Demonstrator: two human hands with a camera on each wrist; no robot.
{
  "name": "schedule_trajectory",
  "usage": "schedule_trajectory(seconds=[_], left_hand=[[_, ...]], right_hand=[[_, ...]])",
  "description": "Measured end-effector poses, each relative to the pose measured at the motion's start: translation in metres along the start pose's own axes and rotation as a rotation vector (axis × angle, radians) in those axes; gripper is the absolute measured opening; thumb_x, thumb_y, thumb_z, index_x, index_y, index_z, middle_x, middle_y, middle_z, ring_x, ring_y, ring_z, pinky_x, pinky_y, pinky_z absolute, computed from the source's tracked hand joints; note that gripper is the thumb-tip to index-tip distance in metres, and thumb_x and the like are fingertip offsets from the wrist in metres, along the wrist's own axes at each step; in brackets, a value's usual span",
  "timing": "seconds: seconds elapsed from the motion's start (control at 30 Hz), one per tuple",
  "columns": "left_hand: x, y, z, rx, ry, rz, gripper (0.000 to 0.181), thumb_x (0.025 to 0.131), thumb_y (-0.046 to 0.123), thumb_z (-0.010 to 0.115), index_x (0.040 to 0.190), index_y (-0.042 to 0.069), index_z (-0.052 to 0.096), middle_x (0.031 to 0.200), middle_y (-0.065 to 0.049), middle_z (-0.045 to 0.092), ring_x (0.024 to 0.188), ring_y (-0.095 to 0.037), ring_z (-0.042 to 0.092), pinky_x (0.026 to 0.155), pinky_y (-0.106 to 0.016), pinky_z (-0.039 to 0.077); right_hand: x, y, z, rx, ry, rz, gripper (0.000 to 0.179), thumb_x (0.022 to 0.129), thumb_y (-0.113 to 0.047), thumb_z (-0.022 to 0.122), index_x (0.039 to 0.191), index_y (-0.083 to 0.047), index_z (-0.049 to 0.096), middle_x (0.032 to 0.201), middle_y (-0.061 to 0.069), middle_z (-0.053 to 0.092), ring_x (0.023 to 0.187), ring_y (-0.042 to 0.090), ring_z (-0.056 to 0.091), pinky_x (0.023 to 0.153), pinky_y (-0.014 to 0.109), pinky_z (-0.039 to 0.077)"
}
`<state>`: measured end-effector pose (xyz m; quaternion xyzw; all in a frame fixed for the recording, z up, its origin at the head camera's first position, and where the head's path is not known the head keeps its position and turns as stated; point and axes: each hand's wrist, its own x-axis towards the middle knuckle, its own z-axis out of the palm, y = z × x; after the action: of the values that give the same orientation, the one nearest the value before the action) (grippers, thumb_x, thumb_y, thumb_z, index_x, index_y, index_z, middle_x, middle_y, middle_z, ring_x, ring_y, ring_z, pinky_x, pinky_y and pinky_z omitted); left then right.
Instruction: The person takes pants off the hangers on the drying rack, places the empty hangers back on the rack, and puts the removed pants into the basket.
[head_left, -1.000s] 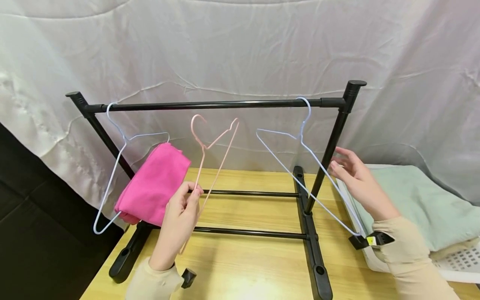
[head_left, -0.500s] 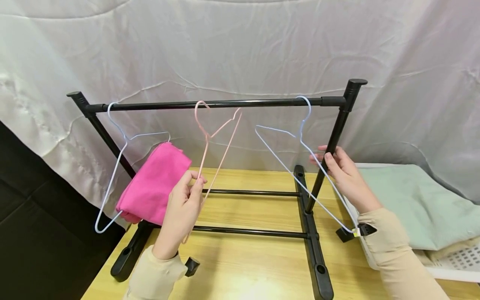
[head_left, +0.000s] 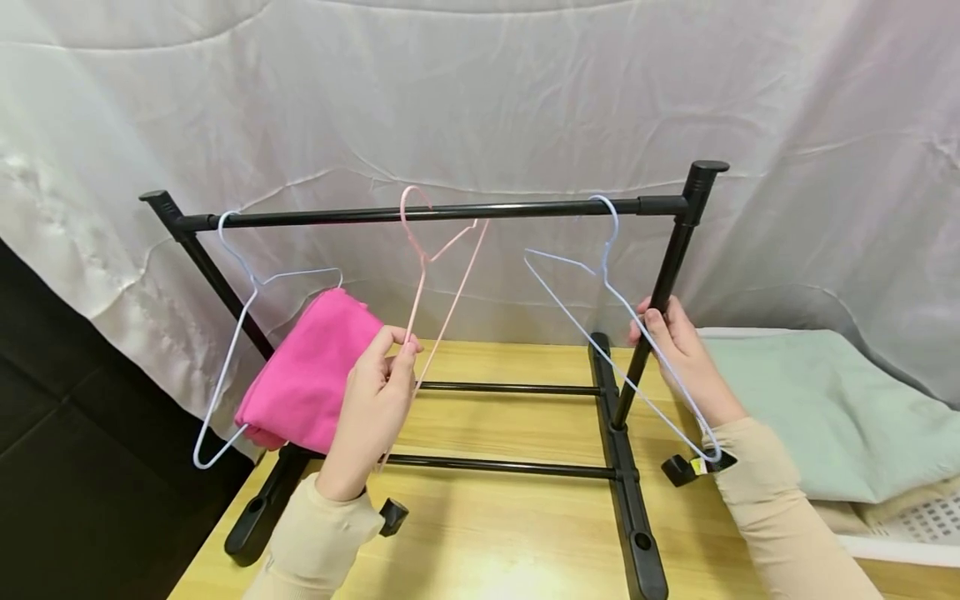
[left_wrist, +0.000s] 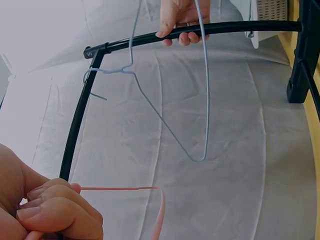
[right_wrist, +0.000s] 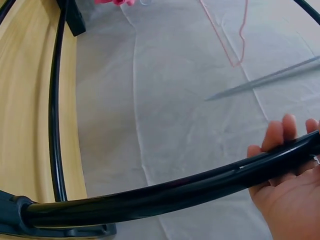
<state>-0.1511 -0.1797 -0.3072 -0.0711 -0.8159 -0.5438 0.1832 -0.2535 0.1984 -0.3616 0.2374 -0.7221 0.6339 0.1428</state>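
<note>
My left hand (head_left: 375, 408) pinches one arm of a pink hanger (head_left: 423, 260) between thumb and fingers. The hanger's hook is up at the black rail (head_left: 510, 211); whether it bears on the rail is hard to tell. My right hand (head_left: 690, 362) grips the right post of the black clothes rack (head_left: 670, 267), and in the right wrist view its fingers (right_wrist: 274, 134) curl round the tube. Beside that hand, a light blue hanger (head_left: 606, 260) hangs bare from the rail. Another blue hanger (head_left: 256, 285) at the left end carries a folded bright pink cloth (head_left: 311, 375).
At the right, a white basket (head_left: 900, 548) holds a pale green cloth (head_left: 847, 408) with beige cloth under it. The rack's feet (head_left: 636, 517) stand on a wooden table (head_left: 495, 533). A grey curtain (head_left: 480, 100) hangs behind.
My left hand has raised the pink hanger, bringing its hook from below the rail up to it. My right hand has moved left and taken hold of the rack's right post.
</note>
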Motion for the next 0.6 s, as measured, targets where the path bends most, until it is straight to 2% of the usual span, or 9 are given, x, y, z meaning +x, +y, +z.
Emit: schedule_trajectory(seconds=[0.1,0.17,0.3,0.43,0.6], left_hand=[[0.004,0.003,0.003,0.007,0.005,0.010,0.014,0.115,0.019,0.051,0.110,0.013,0.063,0.060,-0.003,0.047,0.053,-0.012,0.042,0.048,-0.026,0.033],[0.007,0.005,0.004,0.005,0.006,0.014,0.014,0.115,0.018,0.051,0.110,0.012,0.063,0.061,-0.003,0.047,0.053,-0.012,0.043,0.049,-0.025,0.034],[0.013,0.009,0.008,-0.010,-0.001,0.009,0.014,0.115,0.018,0.050,0.111,0.012,0.063,0.061,-0.002,0.047,0.053,-0.013,0.042,0.047,-0.025,0.033],[0.019,0.008,0.012,0.015,0.000,0.017,0.015,0.114,0.018,0.051,0.111,0.011,0.063,0.060,0.000,0.047,0.052,-0.011,0.041,0.047,-0.025,0.033],[0.026,0.006,0.016,0.068,0.004,0.011,0.015,0.114,0.017,0.051,0.111,0.011,0.064,0.059,0.003,0.048,0.051,-0.009,0.042,0.047,-0.025,0.033]], right_hand=[[-0.001,0.004,0.001,-0.082,0.015,0.008,0.018,0.118,-0.026,0.035,0.121,-0.015,0.050,0.090,-0.007,0.060,0.087,0.011,0.062,0.082,0.021,0.051],[0.000,0.007,0.002,-0.113,0.017,0.005,0.021,0.118,-0.027,0.033,0.122,-0.012,0.048,0.090,-0.007,0.057,0.085,0.011,0.059,0.080,0.023,0.047],[0.001,0.011,0.005,-0.069,0.014,-0.022,0.021,0.118,-0.027,0.031,0.120,-0.011,0.046,0.089,-0.003,0.052,0.083,0.014,0.051,0.075,0.027,0.041],[0.001,0.012,0.007,-0.040,0.030,-0.037,0.017,0.118,-0.026,0.032,0.117,-0.019,0.047,0.088,-0.002,0.050,0.080,0.012,0.049,0.073,0.026,0.040],[0.001,0.011,0.009,0.005,0.060,-0.039,0.017,0.117,-0.024,0.034,0.116,-0.016,0.049,0.085,0.000,0.053,0.077,0.010,0.054,0.074,0.023,0.047]])
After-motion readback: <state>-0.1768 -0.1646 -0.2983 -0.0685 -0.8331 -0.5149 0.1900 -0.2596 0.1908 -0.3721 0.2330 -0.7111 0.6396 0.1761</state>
